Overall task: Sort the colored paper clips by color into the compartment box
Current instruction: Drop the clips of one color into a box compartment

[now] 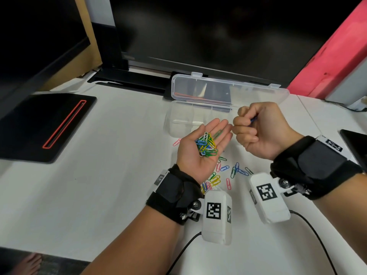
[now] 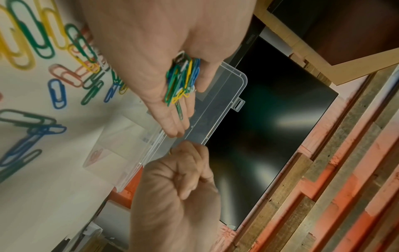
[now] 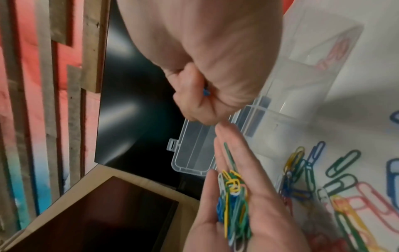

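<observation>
My left hand (image 1: 206,132) lies palm up above the white table, fingers straight, carrying a heap of green, blue, yellow and white paper clips (image 1: 206,144) (image 2: 183,80) (image 3: 233,201). Just right of its fingertips, my right hand (image 1: 250,128) is curled into a fist and pinches a blue paper clip (image 1: 253,119) (image 3: 206,92). Behind both hands the clear compartment box (image 1: 184,118) stands with its lid (image 1: 228,92) open. Pink clips (image 3: 332,56) show through one end compartment. Several loose clips (image 1: 224,171) of mixed colours lie on the table under my wrists.
A black pad with a red outline (image 1: 49,124) lies at the left. Dark monitors (image 1: 198,26) and a black stand (image 1: 129,78) line the back, with a red wall (image 1: 337,56) at the right. A dark object (image 1: 355,143) sits at the right edge. Cables (image 1: 317,239) trail towards me.
</observation>
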Demonstrator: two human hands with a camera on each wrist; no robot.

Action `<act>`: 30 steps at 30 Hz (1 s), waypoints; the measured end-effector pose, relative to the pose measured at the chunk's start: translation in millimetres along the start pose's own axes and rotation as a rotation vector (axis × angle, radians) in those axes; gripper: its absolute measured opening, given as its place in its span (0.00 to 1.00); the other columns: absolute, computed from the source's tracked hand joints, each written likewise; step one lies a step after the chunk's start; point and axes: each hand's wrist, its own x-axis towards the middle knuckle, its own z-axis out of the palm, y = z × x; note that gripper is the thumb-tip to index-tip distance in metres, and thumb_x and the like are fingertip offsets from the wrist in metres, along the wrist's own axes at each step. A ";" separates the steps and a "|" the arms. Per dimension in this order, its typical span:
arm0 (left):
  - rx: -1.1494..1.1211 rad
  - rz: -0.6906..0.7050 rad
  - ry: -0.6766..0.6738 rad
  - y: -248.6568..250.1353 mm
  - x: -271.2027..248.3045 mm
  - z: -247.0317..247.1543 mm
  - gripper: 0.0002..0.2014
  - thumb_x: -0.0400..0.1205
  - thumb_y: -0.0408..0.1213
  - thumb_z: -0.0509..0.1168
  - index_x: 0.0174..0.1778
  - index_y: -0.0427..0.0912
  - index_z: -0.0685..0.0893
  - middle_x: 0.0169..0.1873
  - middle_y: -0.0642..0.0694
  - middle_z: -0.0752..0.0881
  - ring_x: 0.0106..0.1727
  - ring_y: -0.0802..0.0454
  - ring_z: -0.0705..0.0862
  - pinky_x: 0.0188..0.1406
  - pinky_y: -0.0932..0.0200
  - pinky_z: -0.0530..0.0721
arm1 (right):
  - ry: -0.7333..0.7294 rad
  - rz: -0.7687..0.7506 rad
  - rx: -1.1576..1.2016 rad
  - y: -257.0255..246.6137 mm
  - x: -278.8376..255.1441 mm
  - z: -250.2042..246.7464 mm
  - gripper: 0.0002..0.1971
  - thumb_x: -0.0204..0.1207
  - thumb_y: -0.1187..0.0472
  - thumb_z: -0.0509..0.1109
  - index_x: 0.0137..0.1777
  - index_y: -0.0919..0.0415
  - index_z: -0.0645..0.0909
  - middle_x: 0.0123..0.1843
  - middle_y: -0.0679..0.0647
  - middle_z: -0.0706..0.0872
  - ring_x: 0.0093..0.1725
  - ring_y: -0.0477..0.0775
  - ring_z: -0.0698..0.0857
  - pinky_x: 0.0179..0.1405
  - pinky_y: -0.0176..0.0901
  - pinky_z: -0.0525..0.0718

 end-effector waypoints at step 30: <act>-0.058 0.020 -0.001 1.9 -0.8 -0.4 0.19 0.88 0.37 0.51 0.64 0.27 0.78 0.63 0.30 0.82 0.60 0.37 0.85 0.65 0.42 0.81 | -0.072 -0.380 -0.870 18.2 -1.9 16.3 0.07 0.78 0.68 0.72 0.38 0.64 0.87 0.35 0.59 0.90 0.24 0.51 0.84 0.22 0.36 0.78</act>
